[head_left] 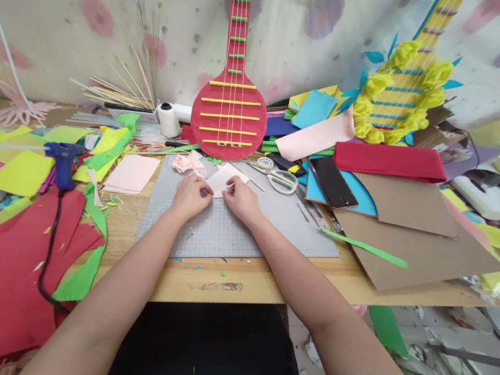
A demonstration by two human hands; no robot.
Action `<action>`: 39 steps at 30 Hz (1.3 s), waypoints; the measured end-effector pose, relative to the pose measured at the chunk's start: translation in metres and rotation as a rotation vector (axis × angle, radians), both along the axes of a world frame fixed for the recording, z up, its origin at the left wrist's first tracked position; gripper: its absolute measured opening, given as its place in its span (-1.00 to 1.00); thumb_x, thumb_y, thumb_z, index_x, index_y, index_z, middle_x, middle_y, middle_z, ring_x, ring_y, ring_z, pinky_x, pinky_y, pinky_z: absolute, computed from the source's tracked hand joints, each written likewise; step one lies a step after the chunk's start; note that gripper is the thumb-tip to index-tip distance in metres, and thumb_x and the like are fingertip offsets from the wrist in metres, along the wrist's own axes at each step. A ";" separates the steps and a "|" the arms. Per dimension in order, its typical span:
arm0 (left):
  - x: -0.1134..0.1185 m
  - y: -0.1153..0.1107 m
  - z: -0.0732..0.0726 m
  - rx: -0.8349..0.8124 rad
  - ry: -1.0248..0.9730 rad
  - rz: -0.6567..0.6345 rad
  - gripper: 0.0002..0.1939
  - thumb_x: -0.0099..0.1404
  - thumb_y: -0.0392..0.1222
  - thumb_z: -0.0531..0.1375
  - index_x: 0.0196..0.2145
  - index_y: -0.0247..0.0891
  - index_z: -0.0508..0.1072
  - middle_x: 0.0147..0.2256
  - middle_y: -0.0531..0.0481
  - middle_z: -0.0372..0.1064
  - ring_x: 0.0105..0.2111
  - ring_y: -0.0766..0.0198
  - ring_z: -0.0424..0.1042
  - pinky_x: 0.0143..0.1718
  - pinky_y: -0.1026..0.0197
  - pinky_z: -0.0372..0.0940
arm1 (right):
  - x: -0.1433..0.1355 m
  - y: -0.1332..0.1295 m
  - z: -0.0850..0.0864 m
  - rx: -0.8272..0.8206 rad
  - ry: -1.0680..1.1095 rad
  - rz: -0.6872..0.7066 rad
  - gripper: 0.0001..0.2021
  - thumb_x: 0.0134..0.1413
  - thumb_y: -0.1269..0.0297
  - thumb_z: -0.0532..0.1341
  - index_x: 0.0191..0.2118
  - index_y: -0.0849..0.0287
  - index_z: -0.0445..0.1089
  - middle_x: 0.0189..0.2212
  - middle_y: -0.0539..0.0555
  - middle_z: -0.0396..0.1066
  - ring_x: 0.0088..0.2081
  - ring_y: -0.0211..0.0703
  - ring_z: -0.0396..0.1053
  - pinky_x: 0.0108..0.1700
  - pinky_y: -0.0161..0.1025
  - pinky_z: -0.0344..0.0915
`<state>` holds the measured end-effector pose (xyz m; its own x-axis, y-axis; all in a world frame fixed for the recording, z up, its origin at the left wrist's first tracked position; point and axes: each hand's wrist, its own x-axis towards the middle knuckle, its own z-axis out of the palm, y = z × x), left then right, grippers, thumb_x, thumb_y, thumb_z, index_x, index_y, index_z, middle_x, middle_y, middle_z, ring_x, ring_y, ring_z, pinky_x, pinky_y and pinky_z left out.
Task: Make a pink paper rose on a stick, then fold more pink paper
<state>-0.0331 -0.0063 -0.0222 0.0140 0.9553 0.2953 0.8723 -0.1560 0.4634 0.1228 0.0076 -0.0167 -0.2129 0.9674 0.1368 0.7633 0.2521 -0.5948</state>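
Over the grey cutting mat (228, 234), a pale pink piece of paper (222, 178) is held between my two hands. My left hand (192, 196) pinches its near left edge, fingers curled in. On the other side, my right hand (242, 199) grips the near edge with thumb and fingertips. Crumpled pink paper petals (188, 164) lie just beyond my left hand. Scissors (283, 181) with pale handles rest on the mat beyond my right hand. To the left, a stack of pink paper squares (132, 173) sits on the wooden table.
A red paper lute (229, 115) leans at the back; a yellow flowered one (399, 97) stands right. The blue glue gun (63, 163) and red paper (22, 266) lie left. A phone (333, 181) rests near brown cardboard (410, 249) at right.
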 end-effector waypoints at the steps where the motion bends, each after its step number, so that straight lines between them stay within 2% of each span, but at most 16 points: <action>1: 0.000 0.000 0.000 0.004 -0.001 0.007 -0.89 0.01 -0.26 0.16 -0.50 -0.20 0.51 -0.36 -0.08 0.30 -0.23 0.09 0.28 -0.09 0.03 0.15 | 0.000 0.000 0.000 0.000 -0.003 0.000 -0.77 -0.02 0.32 0.12 -0.17 0.13 0.21 -0.35 0.00 0.43 -0.30 -0.18 0.35 -0.30 -0.27 0.18; 8: 0.004 0.002 -0.002 0.023 -0.029 0.050 -0.84 0.05 -0.08 0.20 -0.55 -0.21 0.47 -0.39 -0.08 0.29 -0.23 0.07 0.27 -0.11 0.03 0.13 | -0.002 -0.001 0.000 0.024 -0.042 0.003 -0.84 0.00 0.33 0.09 -0.23 0.13 0.23 -0.32 0.04 0.42 -0.33 -0.18 0.34 -0.33 -0.27 0.17; 18: 0.007 0.000 0.002 0.000 -0.001 0.045 -0.88 0.01 -0.13 0.24 -0.55 -0.21 0.45 -0.36 -0.09 0.28 -0.19 0.04 0.24 -0.10 0.01 0.10 | -0.003 -0.002 0.000 0.046 -0.114 0.005 -0.89 0.04 0.30 0.06 -0.28 0.13 0.25 -0.30 0.07 0.39 -0.34 -0.17 0.32 -0.35 -0.27 0.16; 27: 0.007 0.000 0.002 -0.018 0.061 -0.037 -0.87 0.09 -0.19 0.18 -0.38 -0.09 0.52 -0.28 -0.07 0.26 -0.15 0.07 0.22 -0.08 0.02 0.07 | -0.005 -0.004 0.000 0.059 -0.233 0.031 -0.83 0.12 0.28 0.01 -0.19 0.13 0.26 -0.21 0.12 0.36 -0.27 -0.14 0.33 -0.31 -0.24 0.21; 33: 0.011 0.000 0.004 -0.060 0.103 0.000 -0.82 0.10 -0.16 0.15 -0.35 -0.07 0.54 -0.24 -0.06 0.25 -0.11 0.09 0.20 -0.04 0.02 0.04 | -0.007 -0.007 0.002 0.080 -0.376 0.030 -0.76 0.18 0.21 -0.06 -0.12 0.12 0.23 -0.14 0.11 0.31 -0.24 -0.12 0.35 -0.30 -0.23 0.25; 39: 0.013 0.001 0.004 -0.063 0.073 0.030 -0.84 0.06 -0.08 0.19 -0.39 -0.08 0.53 -0.24 -0.05 0.26 -0.10 0.09 0.21 -0.01 0.01 0.02 | -0.008 -0.009 0.004 0.076 -0.407 0.065 -0.72 0.12 0.15 0.00 -0.10 0.15 0.20 -0.11 0.14 0.27 -0.21 -0.08 0.35 -0.28 -0.20 0.27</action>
